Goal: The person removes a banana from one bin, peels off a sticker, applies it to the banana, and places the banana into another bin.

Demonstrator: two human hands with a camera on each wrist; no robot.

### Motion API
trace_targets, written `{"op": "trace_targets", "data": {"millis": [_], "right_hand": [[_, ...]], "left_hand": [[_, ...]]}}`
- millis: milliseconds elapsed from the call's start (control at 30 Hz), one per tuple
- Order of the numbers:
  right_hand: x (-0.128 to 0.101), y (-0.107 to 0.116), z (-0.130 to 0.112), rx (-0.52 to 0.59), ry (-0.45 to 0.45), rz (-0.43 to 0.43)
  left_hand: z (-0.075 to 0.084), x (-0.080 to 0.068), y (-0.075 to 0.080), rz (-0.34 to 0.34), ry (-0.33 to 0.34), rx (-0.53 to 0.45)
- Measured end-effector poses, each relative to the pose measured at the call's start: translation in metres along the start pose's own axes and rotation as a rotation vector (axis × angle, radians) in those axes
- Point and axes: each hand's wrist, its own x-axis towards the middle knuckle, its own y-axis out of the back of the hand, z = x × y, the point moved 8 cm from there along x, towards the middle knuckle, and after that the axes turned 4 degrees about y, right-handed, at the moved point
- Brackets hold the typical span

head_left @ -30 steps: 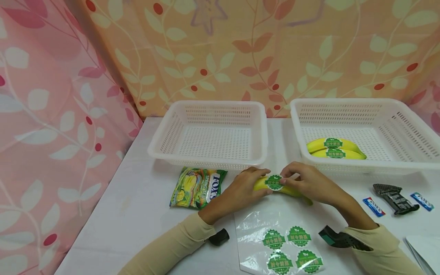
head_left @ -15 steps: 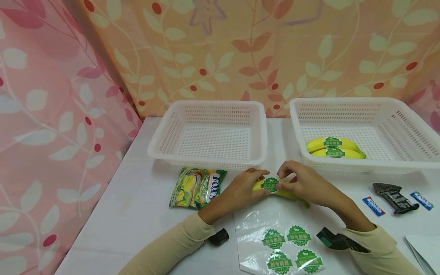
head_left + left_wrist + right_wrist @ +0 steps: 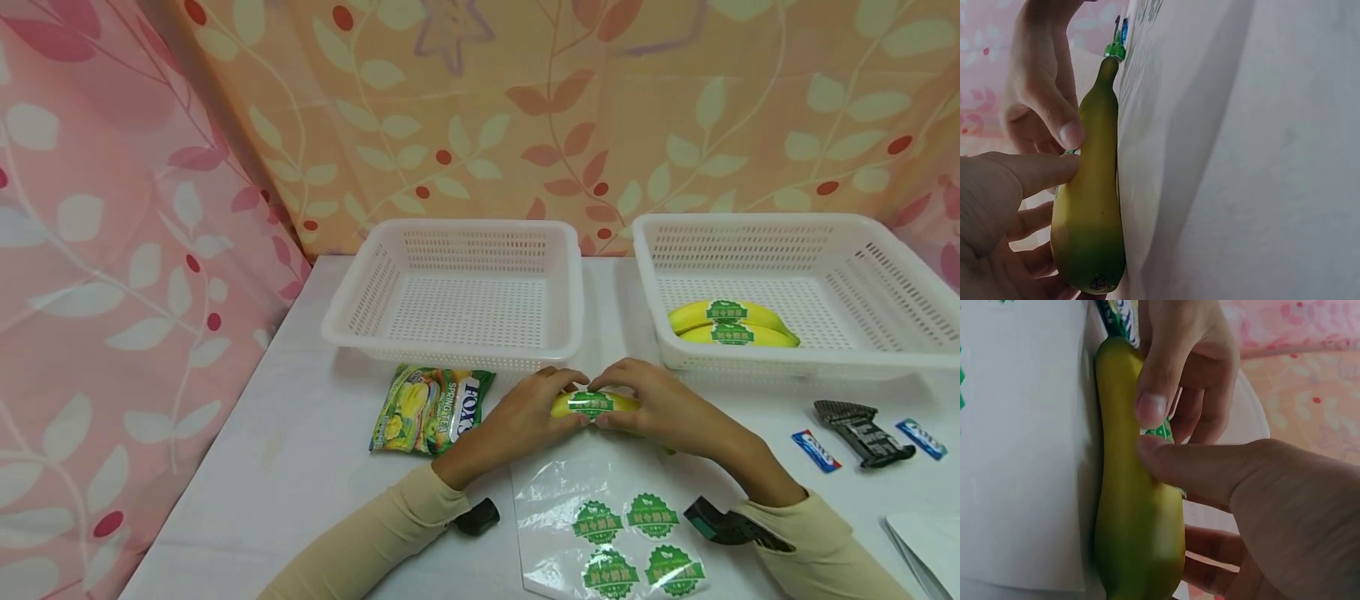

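Note:
A yellow banana [image 3: 622,402] lies on the white table between both hands, a round green label sticker [image 3: 590,404] on its upper side. My left hand [image 3: 525,417] holds the banana's left end, thumb on the near side and fingers beyond it. From the other side, my right hand [image 3: 671,412] grips it too, its thumb against the banana [image 3: 1129,487] near the sticker's edge. Both thumbs nearly meet in the left wrist view, where the banana [image 3: 1094,194] shows its greenish tip. Part of the sticker is hidden by fingers there.
In front lies a clear sheet [image 3: 547,517] with several green stickers. A candy bag [image 3: 431,410] is at left. Behind stand a white basket [image 3: 341,329] and another basket [image 3: 862,360] with two stickered bananas [image 3: 765,321]. Black packet [image 3: 862,433], small wrappers [image 3: 816,451] and tweezers [image 3: 917,558] sit at right.
My right hand has gone from pinching at the sticker's right edge to spanning the banana, moving slightly left towards my left hand. The sticker now lies flatter. My left hand stays put.

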Motion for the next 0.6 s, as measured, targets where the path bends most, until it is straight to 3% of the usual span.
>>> {"op": "trace_targets", "data": {"millis": [600], "right_hand": [[0.0009,-0.0035,-0.0008,-0.101,0.047,-0.001]], "left_hand": [[0.0028,-0.001,0.0064,0.038,-0.016,0.058]]}}
